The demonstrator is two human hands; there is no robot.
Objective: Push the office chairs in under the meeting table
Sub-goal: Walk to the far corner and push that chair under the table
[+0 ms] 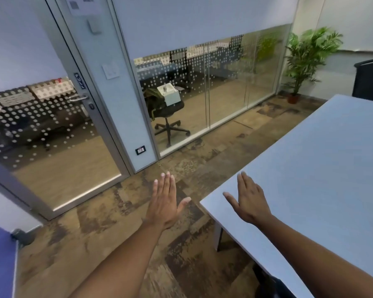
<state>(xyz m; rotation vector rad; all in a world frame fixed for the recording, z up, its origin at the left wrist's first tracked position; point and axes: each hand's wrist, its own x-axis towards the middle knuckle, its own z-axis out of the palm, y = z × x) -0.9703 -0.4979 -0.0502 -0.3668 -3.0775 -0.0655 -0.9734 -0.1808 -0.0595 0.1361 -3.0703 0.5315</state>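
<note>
The white meeting table [323, 168] fills the right half of the view, its near corner at centre bottom. My left hand [165, 203] is held flat and open over the carpet, left of the table corner. My right hand [249, 201] is open too, fingers spread, above the table's corner area. Neither hand holds anything. A black office chair back [369, 77] shows at the far right edge, behind the table's far end. A dark chair part [271, 282] peeks out under the table's near edge at the bottom.
A glass partition with a dotted band and a glass door [58, 130] marked PULL run along the left and back. Behind the glass stands another black chair [169, 117] with a white box on it. A potted plant [304, 63] occupies the far corner. Brown patterned carpet [116, 233] covers the floor.
</note>
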